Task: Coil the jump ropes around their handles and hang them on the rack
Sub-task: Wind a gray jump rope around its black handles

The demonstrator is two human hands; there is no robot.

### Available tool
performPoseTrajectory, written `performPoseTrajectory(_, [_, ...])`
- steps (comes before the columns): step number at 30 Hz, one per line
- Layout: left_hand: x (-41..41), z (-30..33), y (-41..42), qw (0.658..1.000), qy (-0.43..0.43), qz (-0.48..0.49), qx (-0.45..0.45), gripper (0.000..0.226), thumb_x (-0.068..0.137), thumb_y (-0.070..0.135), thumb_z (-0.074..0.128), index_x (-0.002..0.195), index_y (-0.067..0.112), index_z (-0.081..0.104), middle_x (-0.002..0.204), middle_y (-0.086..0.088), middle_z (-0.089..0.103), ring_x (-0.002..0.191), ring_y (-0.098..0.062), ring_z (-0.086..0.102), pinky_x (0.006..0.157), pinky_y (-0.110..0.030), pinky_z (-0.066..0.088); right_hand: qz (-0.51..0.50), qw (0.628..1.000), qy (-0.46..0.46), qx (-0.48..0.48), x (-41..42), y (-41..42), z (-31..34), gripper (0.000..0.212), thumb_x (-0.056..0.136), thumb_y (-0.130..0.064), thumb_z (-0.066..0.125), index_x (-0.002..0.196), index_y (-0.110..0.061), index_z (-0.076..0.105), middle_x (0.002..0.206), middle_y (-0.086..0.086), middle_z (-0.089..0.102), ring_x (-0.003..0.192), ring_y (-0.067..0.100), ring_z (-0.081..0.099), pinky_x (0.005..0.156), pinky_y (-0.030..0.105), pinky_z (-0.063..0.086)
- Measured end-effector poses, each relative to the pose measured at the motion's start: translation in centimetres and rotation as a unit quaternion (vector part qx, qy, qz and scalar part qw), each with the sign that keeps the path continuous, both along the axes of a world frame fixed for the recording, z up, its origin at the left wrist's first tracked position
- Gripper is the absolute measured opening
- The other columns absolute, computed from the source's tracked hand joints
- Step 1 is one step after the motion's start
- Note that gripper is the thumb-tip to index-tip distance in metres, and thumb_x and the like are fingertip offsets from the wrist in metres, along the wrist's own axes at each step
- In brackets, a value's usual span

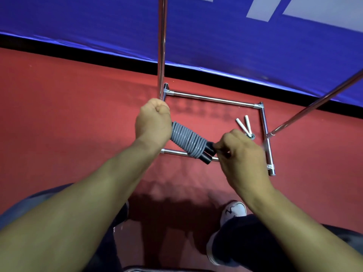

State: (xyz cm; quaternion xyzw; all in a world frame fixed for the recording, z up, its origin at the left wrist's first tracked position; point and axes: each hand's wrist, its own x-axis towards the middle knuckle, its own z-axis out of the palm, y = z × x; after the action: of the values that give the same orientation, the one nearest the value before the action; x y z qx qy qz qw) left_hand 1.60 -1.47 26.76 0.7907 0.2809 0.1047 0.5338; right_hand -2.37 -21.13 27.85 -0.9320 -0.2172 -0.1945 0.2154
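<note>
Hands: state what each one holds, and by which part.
Both hands hold the coiled grey jump rope: left hand grips one end, right hand pinches by the black handle ends.

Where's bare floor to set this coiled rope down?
Red floor left of the rack base is bare, as is the strip between its near bar and the shoe. Inside the base, the right corner is crowded by the white-handled rope.

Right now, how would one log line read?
left hand: grips grey coiled rope bundle | right hand: pinches black handle ends | rack: unhung
</note>
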Motion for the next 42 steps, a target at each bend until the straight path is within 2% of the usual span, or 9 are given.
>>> performPoseTrajectory(6, [-0.5, -0.1, -0.8, 0.997, -0.024, 0.070, 0.019, 0.026, 0.088, 0.010, 0.043, 0.067, 0.024, 0.050, 0.061, 0.010, 0.052, 0.066, -0.022, 0.052, 0.062, -0.029, 0.040, 0.022, 0.997, 0.057, -0.055, -1.9, 1.4, -1.6, 0.024, 0.080, -0.013, 0.067, 0.102, -0.006, 0.071, 0.080, 0.006, 0.060, 0.068, 0.031, 0.059, 0.057, 0.031, 0.045])
performPoseTrajectory(9, [-0.5, -0.2, -0.6, 0.993, -0.042, 0.105, -0.032, 0.024, 0.088, 0.010, 0.043, 0.070, 0.024, 0.052, 0.061, 0.009, 0.052, 0.064, -0.021, 0.051, 0.064, -0.034, 0.046, -0.008, 0.988, 0.132, 0.083, -2.4, 2.1, -2.0, 0.030, 0.091, -0.007, 0.064, 0.119, -0.015, 0.067, 0.081, -0.001, 0.052, 0.065, 0.018, 0.054, 0.062, 0.019, 0.038])
performPoseTrajectory(13, [-0.6, 0.0, -1.4, 0.987, -0.091, 0.105, -0.087, 0.021, 0.082, 0.016, 0.040, 0.067, 0.026, 0.052, 0.059, 0.007, 0.051, 0.061, -0.022, 0.049, 0.062, -0.036, 0.047, -0.172, 0.748, 0.399, 0.501, -3.2, 4.4, -1.9, 0.029, 0.092, -0.014, 0.067, 0.090, -0.019, 0.038, 0.061, -0.001, 0.041, 0.041, 0.015, 0.042, 0.036, 0.026, 0.040])
performPoseTrajectory(16, [-0.5, 0.1, -1.5, 0.985, -0.102, 0.103, -0.097, 0.025, 0.085, 0.012, 0.041, 0.067, 0.026, 0.052, 0.059, 0.007, 0.050, 0.059, -0.021, 0.048, 0.061, -0.034, 0.044, -0.192, 0.607, 0.529, 0.561, -3.7, 5.0, -2.1, 0.035, 0.095, -0.040, 0.060, 0.075, -0.020, 0.039, 0.051, -0.003, 0.030, 0.038, 0.010, 0.023, 0.035, 0.017, 0.022])
performPoseTrajectory(24, [0.9, 1.0, 0.9, 0.964, -0.115, 0.208, -0.117, 0.030, 0.091, 0.009, 0.044, 0.070, 0.028, 0.052, 0.060, 0.010, 0.050, 0.056, -0.010, 0.048, 0.063, -0.031, 0.045, -0.110, 0.796, 0.407, 0.435, -3.3, 3.7, -2.0, 0.035, 0.101, -0.031, 0.040, 0.090, -0.021, 0.072, 0.064, -0.007, 0.049, 0.062, 0.015, 0.049, 0.064, 0.022, 0.044])
performPoseTrajectory(27, [0.7, 1.1, 0.6, 0.967, -0.117, 0.192, -0.120, 0.030, 0.092, 0.009, 0.044, 0.069, 0.028, 0.052, 0.059, 0.010, 0.049, 0.054, -0.009, 0.047, 0.059, -0.027, 0.041, -0.031, 0.757, 0.491, 0.430, -4.0, 3.3, -2.1, 0.030, 0.104, -0.017, 0.045, 0.092, -0.019, 0.072, 0.070, -0.002, 0.056, 0.072, 0.027, 0.045, 0.073, 0.037, 0.042])
performPoseTrajectory(32, [0.3, 1.3, 0.1, 0.971, -0.111, 0.159, -0.144, 0.030, 0.093, 0.008, 0.043, 0.071, 0.026, 0.053, 0.059, 0.009, 0.048, 0.049, -0.004, 0.044, 0.052, -0.020, 0.038, -0.019, 0.816, 0.506, 0.277, -2.0, 2.0, -0.9, 0.014, 0.090, -0.013, 0.069, 0.077, -0.009, 0.069, 0.061, 0.002, 0.058, 0.065, 0.026, 0.058, 0.062, 0.032, 0.049])
performPoseTrajectory(37, [0.0, 1.6, -0.6, 0.969, -0.099, 0.141, -0.177, 0.030, 0.094, 0.007, 0.042, 0.072, 0.024, 0.054, 0.061, 0.009, 0.047, 0.051, -0.005, 0.042, 0.050, -0.019, 0.038, -0.112, 0.709, 0.598, 0.357, -2.4, 2.7, -0.8, 0.024, 0.098, -0.025, 0.057, 0.082, -0.009, 0.048, 0.046, 0.002, 0.039, 0.030, 0.014, 0.037, 0.032, 0.018, 0.031])
performPoseTrajectory(42, [-0.2, 1.1, -0.8, 0.967, -0.070, 0.159, -0.186, 0.029, 0.094, 0.008, 0.043, 0.071, 0.023, 0.054, 0.062, 0.007, 0.048, 0.053, -0.009, 0.045, 0.050, -0.019, 0.040, -0.130, 0.558, 0.646, 0.505, -3.6, 4.0, -2.0, 0.042, 0.103, -0.037, 0.041, 0.099, -0.006, 0.068, 0.064, 0.002, 0.047, 0.039, 0.009, 0.031, 0.034, 0.017, 0.033])
